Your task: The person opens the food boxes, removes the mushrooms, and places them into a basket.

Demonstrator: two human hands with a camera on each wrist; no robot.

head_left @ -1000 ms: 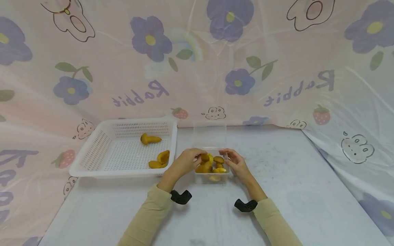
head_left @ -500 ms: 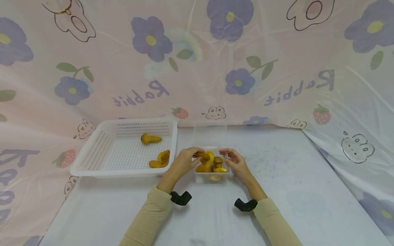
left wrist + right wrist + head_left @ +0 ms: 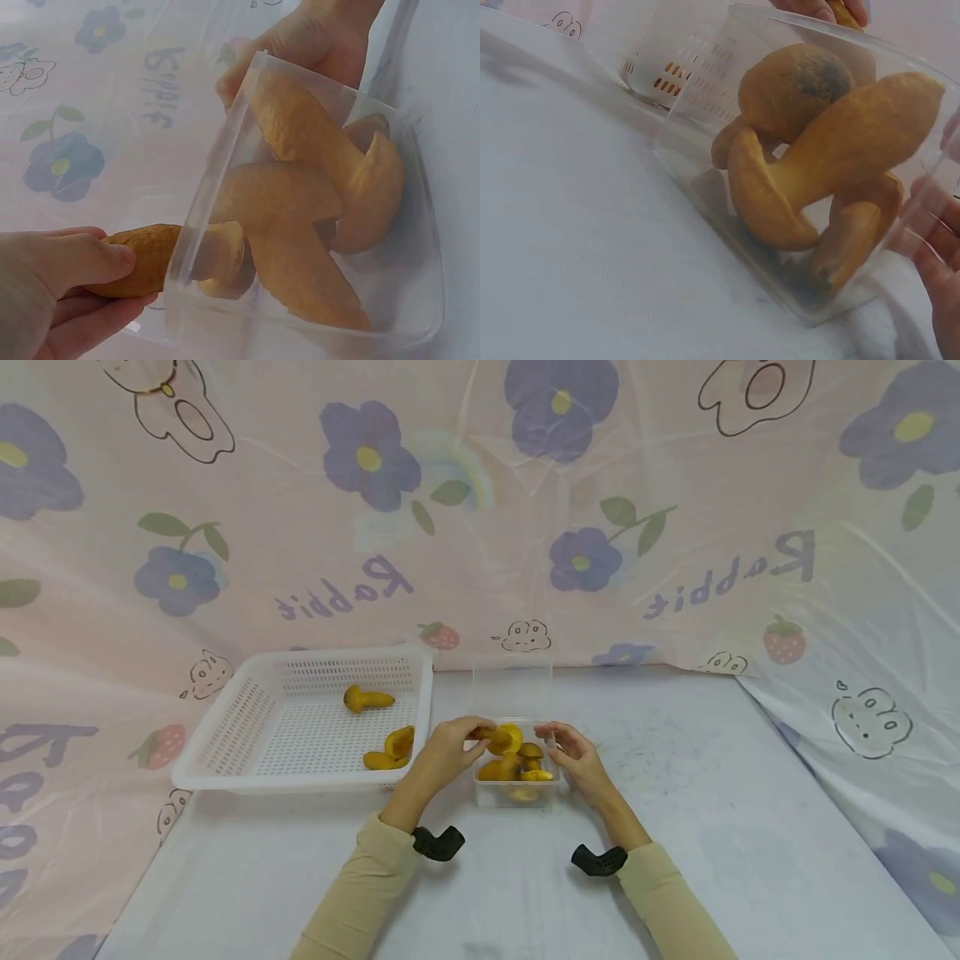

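In the head view my left hand (image 3: 450,750) is over the left side of a clear plastic box (image 3: 517,793). Thumb and fingers pinch the yellow-brown stem end of a mushroom (image 3: 142,259), whose cap end lies within the box's outline. My right hand (image 3: 581,764) holds the box at its right rear rim, fingertips bent over the edge. Several more mushrooms (image 3: 855,142) fill the box, some stem up, some on their sides; one has a dark patch on its cap. The box's transparent lid (image 3: 512,687) stands raised at the back.
A white perforated basket (image 3: 300,781) stands left of the box. It holds a mushroom (image 3: 367,699) at the back and a couple more (image 3: 386,760) near its right front corner. Behind the white table (image 3: 712,793) hangs a printed cloth (image 3: 480,527).
The left hand has shifted slightly left and up, so the pinched mushroom is now more exposed, its pale yellow cap end turned right. The right hand and the box have stayed put.
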